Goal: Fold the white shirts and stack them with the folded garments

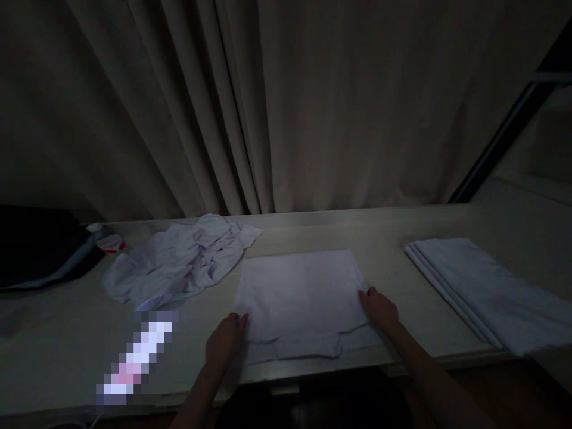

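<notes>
A pale, folded piece of clothing (pixel 301 292), perhaps a shirt, lies flat in front of me, its near edge layered and uneven. My left hand (pixel 227 339) is closed at its left side, thumb and fingers pinching the edge. On the opposite side my right hand (pixel 379 307) grips the right edge in the same way. A crumpled white cloth (pixel 187 256) lies to the left, beyond my left hand. To the right, apart from my right hand, rests a stack of folded white cloth (pixel 487 286).
The light wooden table (pixel 201 372) carries everything. A bright pixelated object (pixel 134 363) lies at its front left. Dark folded fabric (pixel 40 247) and a small white-and-red item (pixel 111 243) sit at the far left. A beige curtain (pixel 357 107) hangs behind.
</notes>
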Tool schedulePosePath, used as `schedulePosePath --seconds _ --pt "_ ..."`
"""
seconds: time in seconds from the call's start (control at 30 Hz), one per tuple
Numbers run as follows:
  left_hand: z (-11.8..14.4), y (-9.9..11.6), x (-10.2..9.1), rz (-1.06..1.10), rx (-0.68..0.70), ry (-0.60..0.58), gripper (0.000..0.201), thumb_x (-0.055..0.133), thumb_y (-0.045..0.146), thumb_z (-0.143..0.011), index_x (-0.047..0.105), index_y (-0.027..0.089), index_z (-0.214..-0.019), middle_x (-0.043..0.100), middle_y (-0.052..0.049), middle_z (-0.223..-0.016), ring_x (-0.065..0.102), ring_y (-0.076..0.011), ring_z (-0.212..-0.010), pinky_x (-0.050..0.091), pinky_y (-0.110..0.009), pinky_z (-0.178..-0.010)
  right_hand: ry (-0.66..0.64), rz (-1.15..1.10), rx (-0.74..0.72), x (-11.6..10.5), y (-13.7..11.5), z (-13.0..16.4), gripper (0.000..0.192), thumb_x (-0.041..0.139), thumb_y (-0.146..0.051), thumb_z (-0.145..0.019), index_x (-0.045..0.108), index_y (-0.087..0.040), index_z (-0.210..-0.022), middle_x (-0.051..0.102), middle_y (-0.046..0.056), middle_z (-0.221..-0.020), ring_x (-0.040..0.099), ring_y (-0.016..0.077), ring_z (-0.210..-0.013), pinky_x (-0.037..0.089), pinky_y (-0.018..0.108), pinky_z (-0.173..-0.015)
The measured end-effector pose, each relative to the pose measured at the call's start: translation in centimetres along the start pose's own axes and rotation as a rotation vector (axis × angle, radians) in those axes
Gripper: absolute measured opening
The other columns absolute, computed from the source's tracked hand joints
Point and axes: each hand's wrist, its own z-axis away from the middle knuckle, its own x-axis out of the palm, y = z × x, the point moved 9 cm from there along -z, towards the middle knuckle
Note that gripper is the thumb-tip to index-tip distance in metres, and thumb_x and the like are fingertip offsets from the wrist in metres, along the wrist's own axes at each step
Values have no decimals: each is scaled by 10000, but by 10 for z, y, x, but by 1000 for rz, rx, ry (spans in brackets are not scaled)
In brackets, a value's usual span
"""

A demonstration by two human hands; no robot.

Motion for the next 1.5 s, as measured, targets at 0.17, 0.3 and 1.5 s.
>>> schedulePosePath --seconds 0.17,0.3,1.5 --pt "-9 5 14 -76 -3 -35 479 217 524 -883 546 177 -850 671 -130 -900 659 -253 -828 463 -353 -695 -8 134 -11 13 -14 -2 435 276 -470 -937 550 -147 -1038 694 162 -864 666 283 -795 457 388 -685" --pt "-11 3 20 -106 -18 -50 471 189 517 -887 520 183 -890 650 -124 -918 655 -263 -817 455 -352 -664 -14 182 -23 11 -15 -10 373 258 -411 -957 539 -180 -1040 694 142 -873 666 254 -799 445 357 -691" --pt "-84 -9 7 95 -122 -83 541 257 567 -847 594 166 -980 709 -140 -994 666 -253 -919 474 -329 -729 -52 -60 57 -4 -10 -60 480 269 -548 -915 586 -204 -1024 699 90 -979 649 206 -889 442 288 -700"
